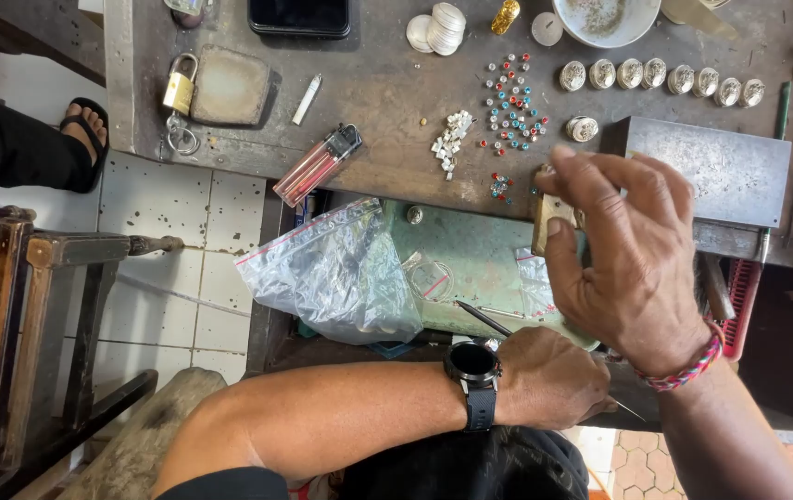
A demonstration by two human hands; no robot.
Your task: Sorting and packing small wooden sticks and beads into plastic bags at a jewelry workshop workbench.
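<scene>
A person's right hand (633,264) is hovering over the worn table (387,93), its fingers pinched together on a small wooden block (549,218) at the table's front edge. The left hand (552,378), wearing a black watch (473,368), is curling shut around a thin metal tool (484,318) whose point is angling toward 10 o'clock over a green tray (471,255). Tiny red and blue stones (510,106) are lying scattered at 11 o'clock from the block, beside a small heap of silver pieces (452,141). A row of round silver settings (660,79) is running at 1 o'clock. A clear plastic bag (336,273) is sagging at 9 o'clock.
</scene>
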